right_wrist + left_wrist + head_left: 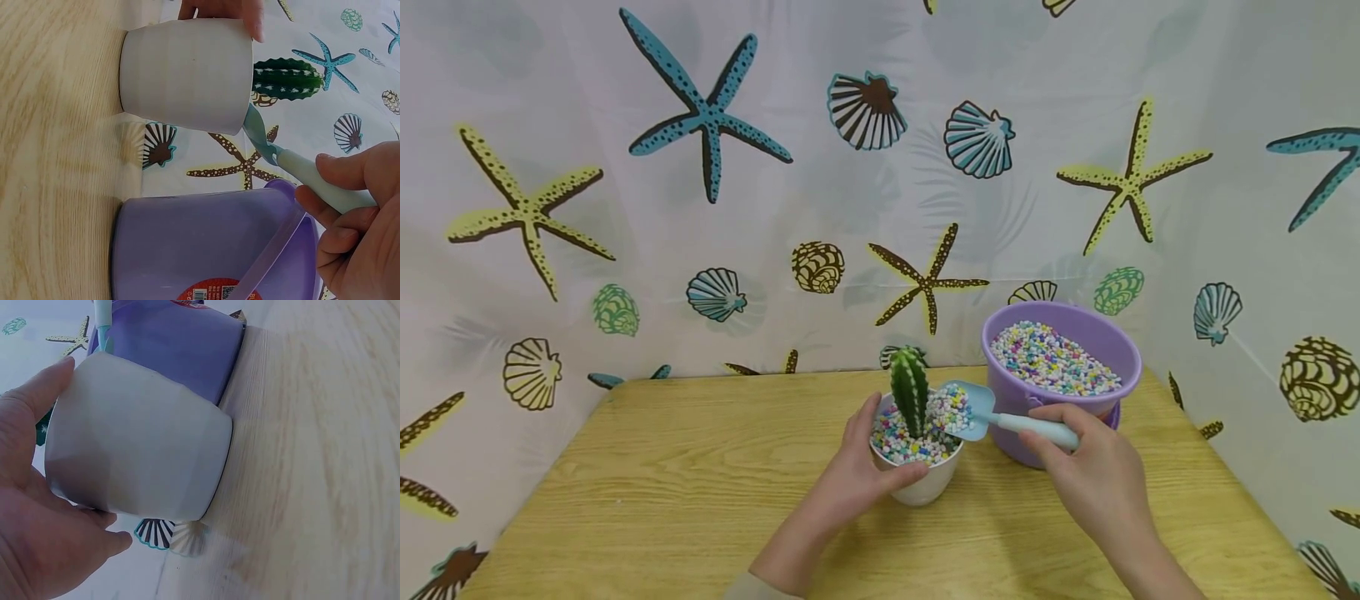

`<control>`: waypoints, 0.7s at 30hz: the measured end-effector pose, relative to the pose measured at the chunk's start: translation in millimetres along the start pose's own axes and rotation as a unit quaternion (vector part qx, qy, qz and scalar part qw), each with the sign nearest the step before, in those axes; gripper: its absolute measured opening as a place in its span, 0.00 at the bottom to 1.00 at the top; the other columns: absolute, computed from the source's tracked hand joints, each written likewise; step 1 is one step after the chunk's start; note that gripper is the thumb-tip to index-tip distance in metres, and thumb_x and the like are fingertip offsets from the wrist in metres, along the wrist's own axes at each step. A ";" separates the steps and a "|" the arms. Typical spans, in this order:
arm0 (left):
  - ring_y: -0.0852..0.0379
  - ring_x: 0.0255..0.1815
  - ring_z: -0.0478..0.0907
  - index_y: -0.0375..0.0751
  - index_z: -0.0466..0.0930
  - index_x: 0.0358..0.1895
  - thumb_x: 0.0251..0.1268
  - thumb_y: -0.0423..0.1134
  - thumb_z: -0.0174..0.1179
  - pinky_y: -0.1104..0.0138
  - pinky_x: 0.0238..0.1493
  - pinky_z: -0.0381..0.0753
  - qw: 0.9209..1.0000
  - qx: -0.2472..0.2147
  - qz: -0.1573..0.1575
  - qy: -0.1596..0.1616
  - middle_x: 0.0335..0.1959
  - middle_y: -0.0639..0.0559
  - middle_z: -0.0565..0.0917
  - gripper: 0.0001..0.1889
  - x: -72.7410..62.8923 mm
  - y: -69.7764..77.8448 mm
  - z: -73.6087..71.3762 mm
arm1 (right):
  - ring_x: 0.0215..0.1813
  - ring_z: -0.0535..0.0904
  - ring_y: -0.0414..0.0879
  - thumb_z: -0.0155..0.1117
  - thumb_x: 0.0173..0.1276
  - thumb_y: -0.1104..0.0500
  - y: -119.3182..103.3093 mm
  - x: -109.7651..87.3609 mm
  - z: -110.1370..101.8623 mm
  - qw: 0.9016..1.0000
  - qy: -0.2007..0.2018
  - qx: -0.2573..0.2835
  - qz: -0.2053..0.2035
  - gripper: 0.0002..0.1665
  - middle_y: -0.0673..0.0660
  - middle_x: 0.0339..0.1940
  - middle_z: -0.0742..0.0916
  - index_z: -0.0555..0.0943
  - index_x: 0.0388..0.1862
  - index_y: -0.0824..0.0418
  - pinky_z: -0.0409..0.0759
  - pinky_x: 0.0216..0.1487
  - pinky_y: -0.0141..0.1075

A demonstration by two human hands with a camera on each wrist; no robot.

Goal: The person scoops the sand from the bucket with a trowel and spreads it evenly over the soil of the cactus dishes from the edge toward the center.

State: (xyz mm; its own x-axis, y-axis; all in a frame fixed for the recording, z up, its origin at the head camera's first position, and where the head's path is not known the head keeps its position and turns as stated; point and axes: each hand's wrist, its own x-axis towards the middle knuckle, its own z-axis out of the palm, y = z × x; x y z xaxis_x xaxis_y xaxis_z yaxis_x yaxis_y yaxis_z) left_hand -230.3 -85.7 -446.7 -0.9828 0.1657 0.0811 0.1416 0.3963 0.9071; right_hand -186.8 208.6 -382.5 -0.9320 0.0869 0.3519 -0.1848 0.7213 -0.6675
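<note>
Gripping the white pot (928, 490) from its left, the left hand (865, 467) had its thumb on the near side and fingers round the far side. Pot: smooth, faintly faceted wall, round rim, tapering to the base; upright on the wood-grained tabletop (700, 450). Contents: small rounded beads (904, 452), mixed white, pink, yellow and blue, around a green ribbed cactus (910, 396) with pale tufts along its ribs.

Next rightward, the scoop (1000, 419): broad, shallow pale-blue blade, slim rounded handle in a paler tone, bead-loaded. It lay over the pot's right rim, its beads meeting those inside. Right hand (1093, 471) clamped on the handle, thumb and fingers closed round it.

Orientation: scoop's long axis ran roughly left to right; blade pointed left and slightly away from the person, handle end right and nearer. Cactus stood nearly vertical, just left of the blade tip, blocking further travel that way.

Farthest right, behind the handle: purple bucket (1011, 433), smooth-walled, round, partly filled with like beads, near the pot but apart. Its side bore a red label (219, 290). Behind everything hung a shell-and-starfish cloth (760, 183).
</note>
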 end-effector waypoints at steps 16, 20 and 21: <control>0.27 0.84 0.59 0.44 0.45 0.92 0.58 0.57 0.85 0.32 0.80 0.61 1.000 0.004 -0.011 -0.002 0.88 0.32 0.53 0.68 1.0 -0.4 -2.4 | 0.28 0.76 0.45 0.83 0.71 0.51 1.8 0.3 1.7 0.999 0.032 -0.011 -0.027 0.16 0.49 0.35 0.91 0.92 0.54 0.52 0.73 0.32 0.41; 0.28 0.86 0.56 0.43 0.45 0.92 0.58 0.55 0.86 0.32 0.81 0.57 1.000 -0.014 -0.012 -0.007 0.88 0.32 0.53 0.68 1.8 -0.8 -2.9 | 0.27 0.76 0.45 0.84 0.70 0.52 1.9 0.9 2.5 0.999 0.040 -0.013 -0.032 0.15 0.49 0.35 0.91 0.92 0.53 0.51 0.73 0.31 0.41; 0.28 0.86 0.57 0.44 0.45 0.92 0.58 0.56 0.86 0.33 0.82 0.57 1.000 -0.015 -0.014 -0.004 0.88 0.33 0.54 0.68 1.9 -0.8 -2.1 | 0.27 0.77 0.45 0.84 0.70 0.52 2.0 0.9 2.5 0.998 0.042 -0.013 -0.033 0.15 0.49 0.35 0.91 0.92 0.53 0.51 0.73 0.31 0.41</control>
State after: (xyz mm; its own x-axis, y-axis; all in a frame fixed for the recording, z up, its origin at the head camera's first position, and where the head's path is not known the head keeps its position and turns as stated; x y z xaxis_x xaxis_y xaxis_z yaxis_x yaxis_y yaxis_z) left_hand -232.6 -87.6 -446.4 -0.9855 0.1615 0.0524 0.1102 0.3735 0.9211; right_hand -188.8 208.4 -385.2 -0.8885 0.0941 0.4490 -0.2363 0.7450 -0.6238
